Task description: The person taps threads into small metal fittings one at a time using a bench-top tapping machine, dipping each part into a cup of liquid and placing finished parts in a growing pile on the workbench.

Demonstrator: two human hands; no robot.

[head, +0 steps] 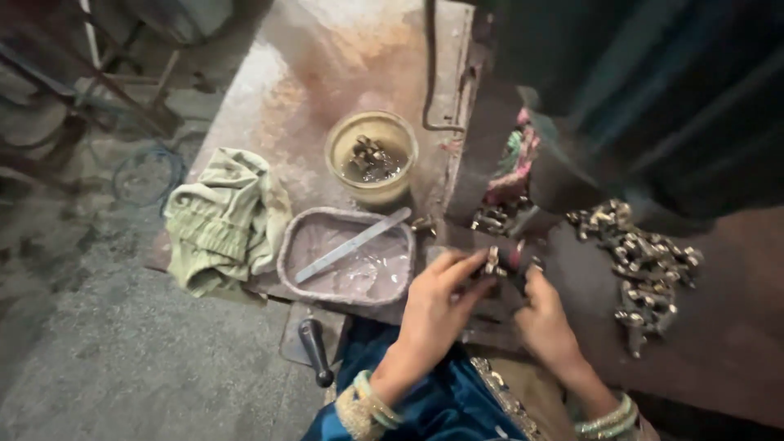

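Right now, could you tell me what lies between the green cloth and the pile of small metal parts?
In the head view, a shallow tray with a metal strip, then both hands.

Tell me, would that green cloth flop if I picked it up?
Probably. The green cloth lies crumpled in soft folds, so it would likely droop. It looks thin, so probably light. Its edge hangs off the worktable, so a push might slide it off.

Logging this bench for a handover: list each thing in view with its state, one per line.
Left hand: pinching a small metal part.
Right hand: fingertips at the same part.
Round bowl: holds liquid and parts.
Tray: wet, flat metal strip lying across.
Cloth: crumpled.
Pile of parts: loose, heaped.
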